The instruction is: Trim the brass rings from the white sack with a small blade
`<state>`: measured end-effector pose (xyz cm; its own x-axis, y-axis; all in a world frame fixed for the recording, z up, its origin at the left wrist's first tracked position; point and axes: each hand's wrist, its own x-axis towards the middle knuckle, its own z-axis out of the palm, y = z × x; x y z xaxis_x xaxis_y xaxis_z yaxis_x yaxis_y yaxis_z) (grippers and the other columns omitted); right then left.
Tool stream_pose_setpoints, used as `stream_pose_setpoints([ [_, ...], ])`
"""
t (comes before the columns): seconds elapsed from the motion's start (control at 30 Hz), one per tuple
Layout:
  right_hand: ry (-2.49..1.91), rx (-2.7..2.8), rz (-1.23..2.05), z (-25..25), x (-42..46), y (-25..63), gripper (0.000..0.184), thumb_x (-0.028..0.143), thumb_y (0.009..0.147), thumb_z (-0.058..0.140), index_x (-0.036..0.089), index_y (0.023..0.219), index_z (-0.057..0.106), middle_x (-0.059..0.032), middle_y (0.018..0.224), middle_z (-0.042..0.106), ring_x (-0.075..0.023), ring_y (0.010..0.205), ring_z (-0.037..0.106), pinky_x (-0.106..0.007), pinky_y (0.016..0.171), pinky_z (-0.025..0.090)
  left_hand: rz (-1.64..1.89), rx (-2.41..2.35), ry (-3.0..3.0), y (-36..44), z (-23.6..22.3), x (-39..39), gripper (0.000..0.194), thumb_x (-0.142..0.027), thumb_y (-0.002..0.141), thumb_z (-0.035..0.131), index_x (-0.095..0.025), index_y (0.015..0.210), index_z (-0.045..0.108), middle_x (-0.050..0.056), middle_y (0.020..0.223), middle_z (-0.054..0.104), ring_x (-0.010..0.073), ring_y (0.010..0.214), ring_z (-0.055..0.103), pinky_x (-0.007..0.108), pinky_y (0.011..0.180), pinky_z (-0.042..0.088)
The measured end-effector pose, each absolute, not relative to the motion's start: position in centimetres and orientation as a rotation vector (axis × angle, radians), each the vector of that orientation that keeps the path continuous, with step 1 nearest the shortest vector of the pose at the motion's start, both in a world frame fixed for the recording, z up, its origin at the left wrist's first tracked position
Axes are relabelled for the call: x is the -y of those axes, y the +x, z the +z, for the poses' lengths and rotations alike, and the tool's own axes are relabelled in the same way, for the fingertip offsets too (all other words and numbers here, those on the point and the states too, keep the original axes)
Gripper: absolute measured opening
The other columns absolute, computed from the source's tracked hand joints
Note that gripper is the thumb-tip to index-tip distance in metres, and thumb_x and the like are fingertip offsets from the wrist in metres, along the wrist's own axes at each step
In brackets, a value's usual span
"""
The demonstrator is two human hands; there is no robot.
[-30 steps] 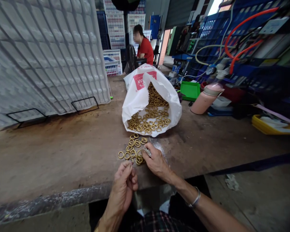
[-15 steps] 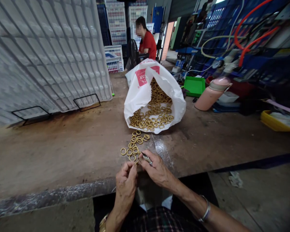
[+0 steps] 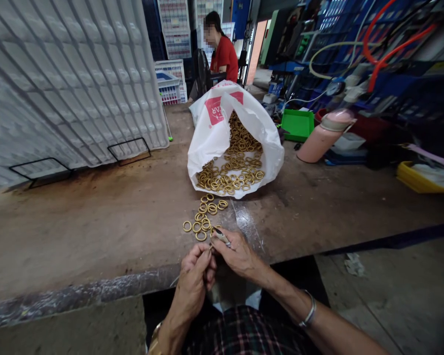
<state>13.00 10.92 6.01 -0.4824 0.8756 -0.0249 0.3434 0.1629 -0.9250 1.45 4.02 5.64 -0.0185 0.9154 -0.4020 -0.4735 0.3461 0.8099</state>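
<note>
At the table's front edge, my left hand is closed in a pinch on a brass-coloured ring, which shows only in part between thumb and fingers. My right hand grips a small knife with a dark pointed tip and a pale handle; its fingertips meet the left ones at the ring. Just beyond both hands lie several loose brass-coloured rings. Behind these, a white plastic bag with red print lies on its side, its mouth facing me and many more rings inside.
Ribbed white plastic trays stand at the left by black wire stands on the brown table. To the right are a green tray, a pink bottle and a yellow tray. A person in red sits beyond.
My left fingers have curled in closer around the ring, and both hands stay together. The whole view has shifted slightly, with the bag and table sitting a little higher.
</note>
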Motion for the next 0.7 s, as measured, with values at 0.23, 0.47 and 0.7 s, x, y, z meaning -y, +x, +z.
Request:
stream_pose_setpoints([
  [0.23, -1.211, 2.133, 1.009, 5.5, -10.8, 13.7, 0.018, 0.019, 0.083, 0.036, 0.019, 0.073, 0.051, 0.002, 0.061, 0.052, -0.0104, 0.055, 0.046, -0.021, 0.055, 0.032, 1.213, -1.15, 0.505, 1.6, 5.9, -4.1, 0.033, -0.047, 0.074, 0.061, -0.018, 0.077, 0.046, -0.007, 0.058, 0.044, 0.0021, 0.039, 0.029, 0.015, 0.037, 0.022],
  [0.47, -1.209, 2.525, 0.694, 5.2, -9.8, 14.3, 0.019, 0.009, 0.073, 0.042, 0.018, 0.084, 0.055, -0.0013, 0.071, 0.061, -0.013, 0.062, 0.052, -0.024, 0.056, 0.028, 1.203, -1.276, 0.592, 1.9, 5.4, -4.2, 0.036, -0.052, 0.073, 0.058, -0.018, 0.079, 0.047, -0.007, 0.056, 0.044, 0.0034, 0.039, 0.031, 0.015, 0.037, 0.023],
  [0.7, -1.303, 2.608, 0.575, 5.4, -9.6, 14.2, 0.022, 0.01, 0.074, 0.041, 0.017, 0.09, 0.054, -0.0041, 0.075, 0.063, -0.0148, 0.063, 0.054, -0.027, 0.054, 0.023, 1.227, -1.306, 0.602, 2.2, 5.8, -3.9, 0.04, -0.055, 0.069, 0.061, -0.018, 0.069, 0.046, -0.008, 0.05, 0.039, 0.0031, 0.039, 0.027, 0.016, 0.037, 0.021],
])
